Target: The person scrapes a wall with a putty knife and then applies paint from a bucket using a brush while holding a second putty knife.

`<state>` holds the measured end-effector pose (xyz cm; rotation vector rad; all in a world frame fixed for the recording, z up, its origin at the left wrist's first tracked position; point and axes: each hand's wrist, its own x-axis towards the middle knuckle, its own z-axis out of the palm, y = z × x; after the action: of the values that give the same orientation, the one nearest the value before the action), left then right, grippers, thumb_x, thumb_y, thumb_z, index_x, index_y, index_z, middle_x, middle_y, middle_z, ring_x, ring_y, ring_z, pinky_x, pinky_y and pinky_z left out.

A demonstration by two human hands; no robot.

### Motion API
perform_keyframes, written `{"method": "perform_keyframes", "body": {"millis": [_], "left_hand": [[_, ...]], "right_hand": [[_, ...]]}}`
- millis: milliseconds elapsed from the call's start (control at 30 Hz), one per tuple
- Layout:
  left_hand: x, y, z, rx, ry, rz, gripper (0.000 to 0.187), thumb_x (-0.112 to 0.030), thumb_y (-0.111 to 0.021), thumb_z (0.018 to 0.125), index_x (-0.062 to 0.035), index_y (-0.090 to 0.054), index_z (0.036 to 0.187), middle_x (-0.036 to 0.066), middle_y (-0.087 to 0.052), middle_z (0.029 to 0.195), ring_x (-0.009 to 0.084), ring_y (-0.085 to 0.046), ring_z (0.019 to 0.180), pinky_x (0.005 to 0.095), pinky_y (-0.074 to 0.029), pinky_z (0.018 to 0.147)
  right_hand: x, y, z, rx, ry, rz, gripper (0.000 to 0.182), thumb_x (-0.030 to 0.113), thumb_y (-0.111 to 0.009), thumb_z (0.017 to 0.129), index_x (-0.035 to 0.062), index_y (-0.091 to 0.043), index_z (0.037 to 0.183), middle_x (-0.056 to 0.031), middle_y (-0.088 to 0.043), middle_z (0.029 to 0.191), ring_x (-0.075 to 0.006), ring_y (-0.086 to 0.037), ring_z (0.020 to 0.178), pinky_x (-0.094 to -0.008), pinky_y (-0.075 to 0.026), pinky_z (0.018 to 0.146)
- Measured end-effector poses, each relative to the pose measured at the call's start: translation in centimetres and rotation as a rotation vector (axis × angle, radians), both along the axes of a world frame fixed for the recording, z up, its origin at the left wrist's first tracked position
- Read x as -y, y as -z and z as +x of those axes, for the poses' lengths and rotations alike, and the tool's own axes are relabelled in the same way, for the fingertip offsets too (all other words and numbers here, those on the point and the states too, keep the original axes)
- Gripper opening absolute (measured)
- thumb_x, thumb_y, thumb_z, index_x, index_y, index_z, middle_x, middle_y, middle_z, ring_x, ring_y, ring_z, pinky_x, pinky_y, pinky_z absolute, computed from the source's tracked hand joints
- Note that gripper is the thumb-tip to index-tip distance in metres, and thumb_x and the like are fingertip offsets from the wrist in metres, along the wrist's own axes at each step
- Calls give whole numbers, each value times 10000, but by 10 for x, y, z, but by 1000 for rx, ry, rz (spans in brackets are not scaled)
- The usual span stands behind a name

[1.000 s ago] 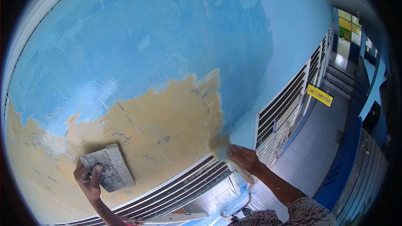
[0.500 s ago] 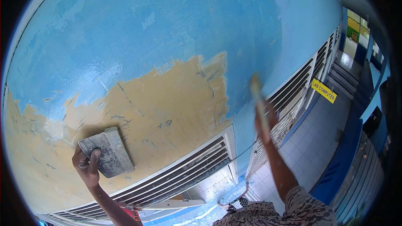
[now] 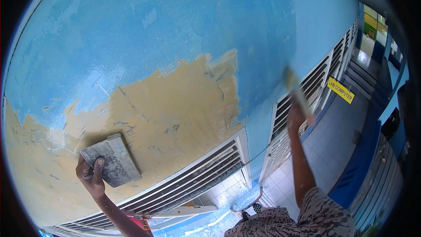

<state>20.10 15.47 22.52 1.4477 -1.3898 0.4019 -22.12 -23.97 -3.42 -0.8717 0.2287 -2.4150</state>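
My left hand [image 3: 91,177] grips a grey, plaster-crusted rectangular trowel board [image 3: 111,159] held flat against the wall. My right hand [image 3: 297,118] is raised off to the right, closed on the handle of a putty knife [image 3: 295,91] whose pale blade points up and sits away from the wall. In front is a blue wall [image 3: 175,22] with a large tan patch of scraped or filled surface [image 3: 166,114] across its lower half.
Louvred vents [image 3: 193,184] run under the tan patch and along the wall to the right [image 3: 322,72]. A yellow "LAB COMPUTER" sign [image 3: 340,90] hangs over a tiled corridor [image 3: 337,136]. Blue railing stands at right [image 3: 372,180].
My right hand lifted the putty knife from the tan patch's lower right edge, swinging it up and to the right, away from the wall. The left hand stayed put.
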Motion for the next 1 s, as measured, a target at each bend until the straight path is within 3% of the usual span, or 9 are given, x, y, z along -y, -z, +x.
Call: {"method": "perform_keyframes", "body": {"millis": [100, 200, 267, 333, 433, 633, 800, 933, 1000], "left_hand": [[-3, -4, 0, 21, -3, 45, 223, -131, -717, 842, 82, -659, 870, 95, -616, 878, 170, -551, 796, 285, -415, 721], [-1, -6, -1, 48, 10, 58, 239, -148, -722, 847, 82, -660, 869, 95, -618, 881, 170, -552, 797, 287, -417, 723], [-3, -7, -2, 51, 9, 69, 243, -150, -726, 848, 83, -659, 865, 90, -614, 875, 160, -546, 791, 278, -411, 716], [-3, -6, -1, 35, 13, 68, 236, -142, -726, 846, 84, -658, 860, 86, -612, 867, 154, -542, 784, 274, -408, 707], [-1, -3, -2, 5, 20, 42, 221, -125, -726, 842, 84, -657, 848, 79, -607, 853, 141, -533, 763, 266, -403, 688], [0, -8, -10, -11, 50, 24, 185, -81, -731, 824, 88, -661, 849, 62, -611, 827, 132, -551, 735, 260, -417, 666], [0, -9, -9, -31, 70, 21, 151, -43, -741, 795, 83, -667, 833, 75, -627, 815, 127, -564, 695, 251, -424, 626], [-1, -12, -9, -44, 97, 22, 109, 11, -736, 763, 79, -676, 823, 97, -649, 809, 133, -589, 686, 244, -439, 616], [-2, -12, -8, -48, 104, 25, 112, 31, -726, 749, 73, -691, 846, 107, -674, 839, 152, -619, 716, 256, -457, 636]], "right_hand": [[-122, 12, 51, -1023, 69, 759, 255, 213, -630, 934, 66, -670, 1139, -174, -672, 1038, -280, -661, 935, -347, -513, 833], [-165, -22, 61, -1120, -6, -112, 246, 142, -572, 911, 56, -648, 1129, -196, -660, 1100, -320, -648, 1028, -370, -514, 913], [-163, -114, 33, -1642, -221, 342, 356, 29, -634, 841, 41, -605, 1195, -231, -633, 1131, -349, -618, 1074, -399, -477, 977], [-57, -22, 27, -556, 0, 256, 351, 129, -724, 874, -31, -596, 1160, -151, -654, 1081, -218, -628, 967, -343, -501, 882], [-50, -192, 8, -445, 293, 496, 392, 213, -746, 869, -89, -607, 1077, -134, -664, 993, -177, -630, 856, -314, -523, 751], [-103, -192, 125, -812, 848, -55, 319, 190, -717, 817, 45, -653, 1094, -125, -695, 977, -267, -675, 828, -365, -542, 704], [-190, -190, 155, -1066, 251, -680, 303, 46, -673, 816, -18, -637, 1110, -156, -697, 1028, -217, -689, 859, -336, -558, 708], [-124, -213, 110, -664, -205, 175, 150, 69, -749, 845, -25, -675, 936, -40, -678, 875, -79, -597, 760, -230, -481, 667], [-88, -250, 96, -201, 144, 0, 183, 104, -753, 854, -32, -690, 960, -41, -678, 836, -56, -564, 683, -230, -450, 576]]}}
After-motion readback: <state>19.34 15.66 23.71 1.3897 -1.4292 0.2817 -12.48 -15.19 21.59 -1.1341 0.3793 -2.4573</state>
